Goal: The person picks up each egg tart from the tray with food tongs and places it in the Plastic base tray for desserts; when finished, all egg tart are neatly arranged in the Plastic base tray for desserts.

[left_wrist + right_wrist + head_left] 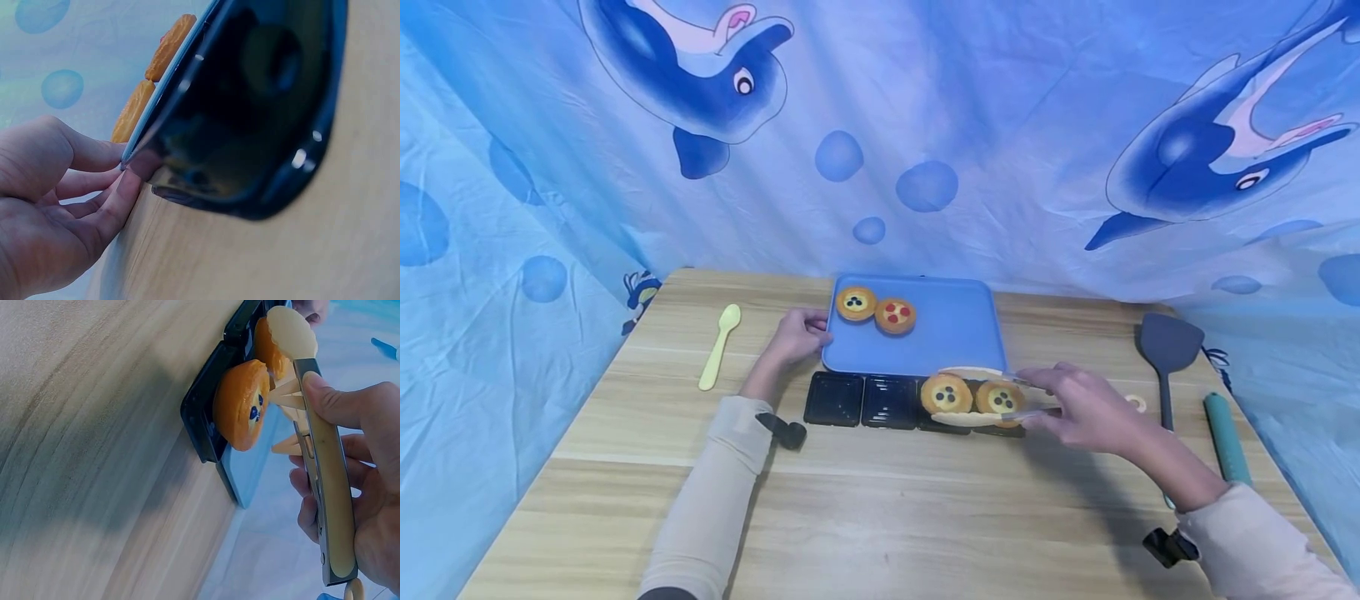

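Observation:
With thumb and fingers, my left hand (800, 335) pinches the left rim of a blue tray (951, 321). On that tray's left side sit a blueberry tart (856, 304) and a tart with red topping (896, 317). My right hand (1086, 408) grips a pair of tongs (328, 487) with cream tips and metal arms. The tongs' arms are spread over the right part of a black compartment tray (835, 398), one on either side of two blueberry tarts (946, 394) (240, 406). Whether the tips touch a tart, I cannot tell.
Left of the trays lies a pale yellow spoon (720, 346). A dark grey spatula (1170, 342) and a green rod-shaped thing (1227, 437) lie at the right. Behind the wooden table (880, 517) hangs a blue dolphin-print curtain (1000, 100).

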### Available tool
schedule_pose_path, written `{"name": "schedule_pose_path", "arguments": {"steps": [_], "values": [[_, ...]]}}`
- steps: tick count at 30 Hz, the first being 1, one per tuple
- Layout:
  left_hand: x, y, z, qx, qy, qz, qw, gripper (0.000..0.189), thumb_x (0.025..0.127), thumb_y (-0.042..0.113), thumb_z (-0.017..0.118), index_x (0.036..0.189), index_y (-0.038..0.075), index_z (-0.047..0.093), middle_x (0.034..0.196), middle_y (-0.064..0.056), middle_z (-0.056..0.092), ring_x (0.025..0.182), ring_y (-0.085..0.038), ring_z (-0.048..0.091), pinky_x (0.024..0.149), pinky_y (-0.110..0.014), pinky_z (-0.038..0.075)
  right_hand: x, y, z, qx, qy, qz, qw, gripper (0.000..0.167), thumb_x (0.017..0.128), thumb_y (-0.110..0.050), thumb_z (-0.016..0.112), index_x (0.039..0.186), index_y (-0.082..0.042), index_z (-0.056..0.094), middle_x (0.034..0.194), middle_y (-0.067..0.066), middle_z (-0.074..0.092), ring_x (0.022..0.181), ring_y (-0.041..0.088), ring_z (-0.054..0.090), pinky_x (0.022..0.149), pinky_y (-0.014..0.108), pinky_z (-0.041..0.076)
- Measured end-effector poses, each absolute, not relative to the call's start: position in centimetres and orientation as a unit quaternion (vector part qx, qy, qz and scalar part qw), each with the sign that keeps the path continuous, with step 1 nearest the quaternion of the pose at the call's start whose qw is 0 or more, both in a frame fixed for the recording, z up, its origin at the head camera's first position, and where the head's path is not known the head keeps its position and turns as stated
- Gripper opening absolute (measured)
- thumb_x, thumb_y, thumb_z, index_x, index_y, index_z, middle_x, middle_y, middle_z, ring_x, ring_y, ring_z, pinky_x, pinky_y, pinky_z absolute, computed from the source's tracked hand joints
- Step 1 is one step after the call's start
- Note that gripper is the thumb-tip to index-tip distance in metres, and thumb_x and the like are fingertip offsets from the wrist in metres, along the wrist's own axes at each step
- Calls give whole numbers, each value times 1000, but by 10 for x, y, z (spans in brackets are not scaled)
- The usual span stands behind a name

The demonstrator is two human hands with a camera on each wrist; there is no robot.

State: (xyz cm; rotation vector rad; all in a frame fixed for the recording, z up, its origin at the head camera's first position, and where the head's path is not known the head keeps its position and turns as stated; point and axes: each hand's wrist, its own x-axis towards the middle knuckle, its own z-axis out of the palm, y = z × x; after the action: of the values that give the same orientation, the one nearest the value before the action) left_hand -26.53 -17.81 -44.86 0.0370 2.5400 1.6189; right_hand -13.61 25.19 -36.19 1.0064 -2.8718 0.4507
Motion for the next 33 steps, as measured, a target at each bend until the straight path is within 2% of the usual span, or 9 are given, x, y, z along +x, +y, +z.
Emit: {"name": "schedule_pose_path", "arguments": {"steps": [4,11,16,22,26,30,33], "values": [[-265,-179,-448,13,840,538,65,47,86,-4,66,131,-12,54,111,-24,61,98,-32,61,83,-35,57,-138,251,-366,333,-931,141,36,60,76,-23,86,127,0,65,120,14,68,96,29,66,73,45,57],[-265,-179,-448,18,841,537,65,47,86,-4,65,131,-13,54,110,-24,61,97,-32,62,83,-34,57,-139,252,-369,337,-930,142,33,60,77,-24,86,128,-1,65,119,13,69,94,28,65,70,41,54],[-265,-179,-448,19,843,534,64,47,87,-3,65,131,-13,54,110,-24,61,97,-32,62,82,-34,57,-137,252,-365,329,-932,151,20,65,77,-25,86,131,1,61,125,16,66,104,35,64,82,51,55],[-265,-179,-447,14,839,540,66,47,87,-4,65,132,-13,53,111,-24,60,97,-32,62,81,-34,58,-136,254,-356,309,-937,164,-2,81,79,-38,84,141,3,51,136,21,57,119,43,56,99,63,44],[-264,-179,-447,12,836,545,68,47,87,-4,65,132,-13,53,111,-24,60,98,-32,61,82,-35,57,-137,257,-353,299,-937,179,-2,82,80,-40,83,142,2,49,135,22,57,114,42,59,92,60,50],[-263,-178,-446,11,834,548,69,47,87,-5,65,131,-13,53,111,-24,60,97,-32,61,82,-35,58,-139,259,-348,293,-937,192,2,82,81,-39,82,143,2,48,130,23,60,106,37,61,78,53,55],[-262,-177,-445,8,830,553,70,47,86,-5,65,131,-13,54,110,-24,60,96,-32,61,80,-35,58,-146,258,-344,292,-935,199,8,83,82,-43,80,144,2,48,128,23,60,105,36,62,78,53,55]]}}
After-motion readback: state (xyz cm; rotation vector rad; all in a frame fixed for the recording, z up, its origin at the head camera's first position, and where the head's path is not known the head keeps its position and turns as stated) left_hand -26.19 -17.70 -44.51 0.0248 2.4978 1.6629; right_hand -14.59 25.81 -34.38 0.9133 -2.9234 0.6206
